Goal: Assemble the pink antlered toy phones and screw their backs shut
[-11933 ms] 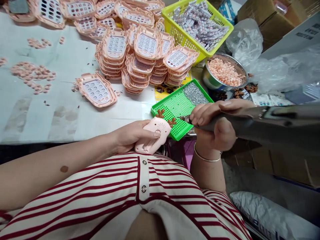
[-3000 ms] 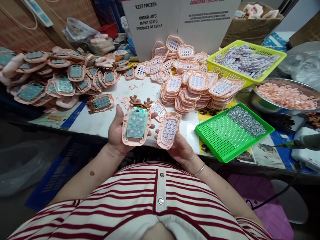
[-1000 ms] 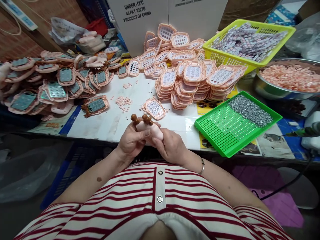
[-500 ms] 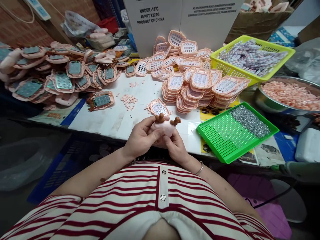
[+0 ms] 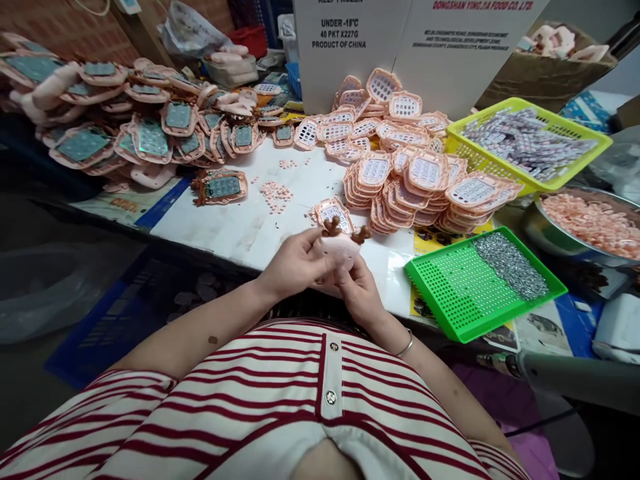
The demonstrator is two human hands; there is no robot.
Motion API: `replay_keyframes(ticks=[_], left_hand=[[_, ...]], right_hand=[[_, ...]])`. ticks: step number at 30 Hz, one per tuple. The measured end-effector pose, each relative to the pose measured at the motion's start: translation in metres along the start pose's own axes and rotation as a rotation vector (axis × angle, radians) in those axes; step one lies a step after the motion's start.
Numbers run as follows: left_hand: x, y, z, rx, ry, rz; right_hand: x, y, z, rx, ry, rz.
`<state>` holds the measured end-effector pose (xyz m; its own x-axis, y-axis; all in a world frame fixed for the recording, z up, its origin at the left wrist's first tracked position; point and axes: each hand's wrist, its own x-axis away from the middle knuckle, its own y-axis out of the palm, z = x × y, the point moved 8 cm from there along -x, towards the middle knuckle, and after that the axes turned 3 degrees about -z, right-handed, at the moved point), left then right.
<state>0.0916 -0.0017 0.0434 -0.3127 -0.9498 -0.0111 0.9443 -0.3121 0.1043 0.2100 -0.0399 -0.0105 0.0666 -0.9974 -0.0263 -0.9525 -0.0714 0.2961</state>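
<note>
Between both hands, over the table's near edge, is a pale pink plastic toy casing (image 5: 341, 251) with brown antlers on top. My left hand (image 5: 299, 263) grips it from the left side, fingers closed round it. On the right, my right hand (image 5: 361, 287) holds its lower edge with the thumb pressed on the front. The casing's far side is hidden from me. Just beyond it lies a pink keypad shell (image 5: 334, 213) with white buttons. To the left a shell half with a green circuit board (image 5: 223, 187) rests on the white board.
Small pink pieces (image 5: 276, 197) lie scattered on the white board. Stacked keypad shells (image 5: 425, 170) stand behind, circuit-board halves (image 5: 153, 139) at left. A green tray (image 5: 445, 287) of screws, a yellow basket (image 5: 530, 113) and a metal bowl (image 5: 540, 223) sit at right.
The view has shifted, so the table's things appear farther right and mostly lower. Both hands still hold the casing, which is turned slightly.
</note>
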Motion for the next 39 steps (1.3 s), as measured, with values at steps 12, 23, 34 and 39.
replay_keyframes(ticks=[12,23,34,39], left_hand=[[-0.003,-0.009,-0.025,0.576,0.003,-0.030],[-0.004,0.007,-0.047,0.643,-0.200,-0.043],[-0.010,0.009,-0.026,0.625,-0.137,0.056],[-0.006,0.008,-0.029,0.613,-0.107,0.055]], right_hand=[[0.003,0.012,-0.028,0.426,-0.190,0.043],[0.010,0.006,-0.043,0.422,-0.263,0.028],[0.006,0.015,-0.034,0.364,-0.239,0.087],[0.004,0.012,-0.032,0.406,-0.270,0.095]])
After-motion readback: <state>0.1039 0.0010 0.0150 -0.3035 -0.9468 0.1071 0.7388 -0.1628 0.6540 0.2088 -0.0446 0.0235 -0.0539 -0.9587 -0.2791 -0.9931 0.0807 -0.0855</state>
